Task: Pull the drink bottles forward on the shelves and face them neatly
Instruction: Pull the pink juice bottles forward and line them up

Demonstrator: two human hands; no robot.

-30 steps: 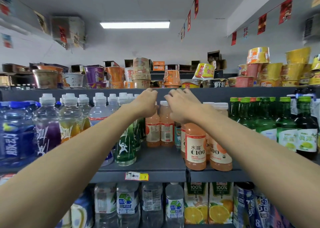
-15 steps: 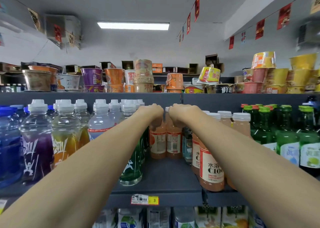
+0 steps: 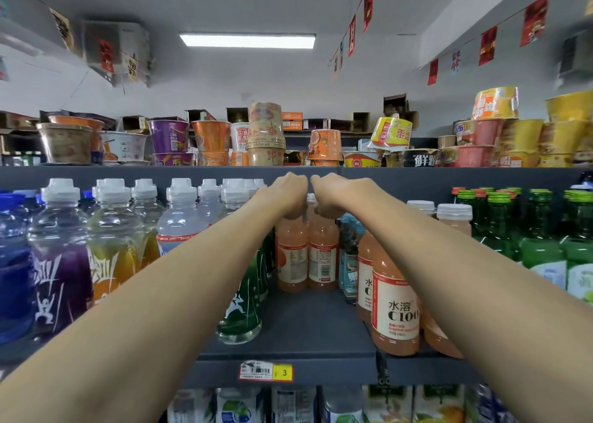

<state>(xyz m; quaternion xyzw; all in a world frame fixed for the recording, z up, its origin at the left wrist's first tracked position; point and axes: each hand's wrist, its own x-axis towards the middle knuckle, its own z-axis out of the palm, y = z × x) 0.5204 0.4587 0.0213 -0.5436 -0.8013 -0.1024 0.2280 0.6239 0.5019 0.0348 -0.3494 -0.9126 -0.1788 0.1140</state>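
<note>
Two pale orange drink bottles stand side by side far back on the dark shelf (image 3: 305,329). My left hand (image 3: 285,194) is closed over the cap of the left orange bottle (image 3: 292,259). My right hand (image 3: 333,198) is closed over the cap of the right orange bottle (image 3: 323,257). Both caps are hidden under my fingers. More orange C100 bottles (image 3: 394,307) stand at the shelf's front edge, under my right forearm. A green sports bottle (image 3: 240,307) stands near the front, under my left forearm.
Clear sports bottles (image 3: 112,239) with white caps fill the shelf to the left. Green glass bottles (image 3: 542,246) stand at the right. Instant noodle cups (image 3: 211,137) crowd the shelf above. A price tag (image 3: 265,371) hangs on the shelf edge, with juice cartons (image 3: 388,403) below.
Both hands have closed down onto the caps of the two rear orange bottles. The camera has tilted upward, so the lower shelf shows less.
</note>
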